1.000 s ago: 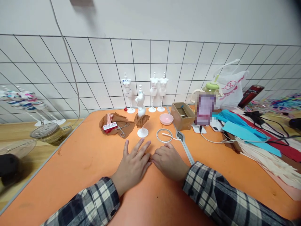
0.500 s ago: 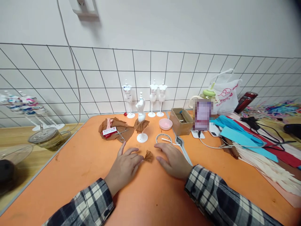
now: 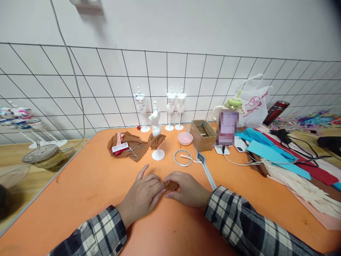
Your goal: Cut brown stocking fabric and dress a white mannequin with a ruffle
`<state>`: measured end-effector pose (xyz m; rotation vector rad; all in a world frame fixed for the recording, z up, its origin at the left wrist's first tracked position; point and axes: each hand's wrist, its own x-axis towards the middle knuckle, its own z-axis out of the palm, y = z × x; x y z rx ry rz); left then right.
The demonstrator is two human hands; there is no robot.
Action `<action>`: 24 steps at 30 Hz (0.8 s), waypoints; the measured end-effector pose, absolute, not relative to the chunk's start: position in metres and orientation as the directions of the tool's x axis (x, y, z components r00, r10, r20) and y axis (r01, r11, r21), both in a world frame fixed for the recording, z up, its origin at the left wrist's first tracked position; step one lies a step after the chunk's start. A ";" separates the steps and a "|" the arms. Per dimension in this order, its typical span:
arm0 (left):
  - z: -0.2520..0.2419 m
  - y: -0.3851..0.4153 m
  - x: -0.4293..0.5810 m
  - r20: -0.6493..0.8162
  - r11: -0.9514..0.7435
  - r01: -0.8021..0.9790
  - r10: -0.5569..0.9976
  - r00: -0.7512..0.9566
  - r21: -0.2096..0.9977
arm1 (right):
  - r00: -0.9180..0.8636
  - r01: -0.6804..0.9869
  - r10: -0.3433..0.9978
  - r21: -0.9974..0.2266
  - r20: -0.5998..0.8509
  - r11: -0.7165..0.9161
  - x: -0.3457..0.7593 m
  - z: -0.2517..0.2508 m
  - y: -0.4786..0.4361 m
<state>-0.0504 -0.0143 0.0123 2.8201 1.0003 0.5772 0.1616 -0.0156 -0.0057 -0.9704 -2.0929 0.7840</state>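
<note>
A small pleated piece of brown fabric (image 3: 171, 185) lies on the orange table (image 3: 87, 185), pinched between both my hands. My left hand (image 3: 142, 195) rests palm down with its fingertips pressed on the fabric's left edge and the thumb sticking up. My right hand (image 3: 188, 190) curls its thumb and fingers round the fabric's right side. Behind them stands a white doll mannequin (image 3: 155, 122) on a round base, wearing a brown skirt.
Brown cloth with scissors (image 3: 134, 151) and a red-white card (image 3: 119, 148) lies back left. Three more mannequins (image 3: 170, 105) line the wire grid wall. A pink bowl (image 3: 184, 138), white wire coil (image 3: 182, 157), cardboard box (image 3: 204, 134), phone (image 3: 227, 127) and coloured felt (image 3: 277, 151) sit right.
My hands parted and uncovered the brown fabric piece half a second ago. Now both have closed in on it again, the right hand moving left to grip it.
</note>
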 end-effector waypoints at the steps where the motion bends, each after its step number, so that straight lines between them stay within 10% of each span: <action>1: 0.012 -0.015 -0.050 0.307 -0.771 0.589 0.637 0.707 0.242 | -0.464 0.387 0.832 -0.775 0.304 0.499 0.161 -0.008 -0.015; 8: 0.008 -0.011 -0.051 0.249 -0.673 0.634 0.735 0.630 0.380 | -0.316 0.116 0.945 -0.986 0.079 0.121 0.162 -0.015 -0.007; 24: 0.006 -0.007 -0.051 0.196 -0.624 0.635 0.766 0.612 0.455 | -0.285 0.003 0.947 -0.988 -0.149 -0.154 0.159 -0.012 -0.009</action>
